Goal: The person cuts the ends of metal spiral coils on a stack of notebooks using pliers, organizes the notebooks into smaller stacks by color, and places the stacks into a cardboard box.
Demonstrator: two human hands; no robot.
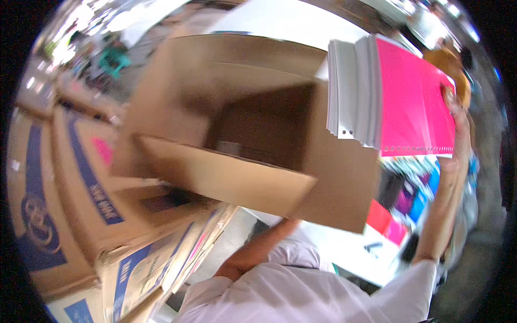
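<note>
My right hand [455,121] grips a thick stack of spiral notebooks by its right edge, raised beside an open cardboard box. A bright pink cover [412,97] faces outward on the stack, and white page edges [353,91] fan out at its left side. The brown box [226,180] has its flaps spread, and its inside is mostly in shadow, with a small pale patch low down. My left forearm [264,247] reaches up to the near side of the box. The flaps hide my left hand, so its fingers and any grip do not show.
Large cartons with blue stripes [86,172] stand at the left. Flattened cartons [156,264] lean at the lower left. A white table [371,258] to the right bears red, pink and blue items. Other people [431,27] are at the far right, blurred.
</note>
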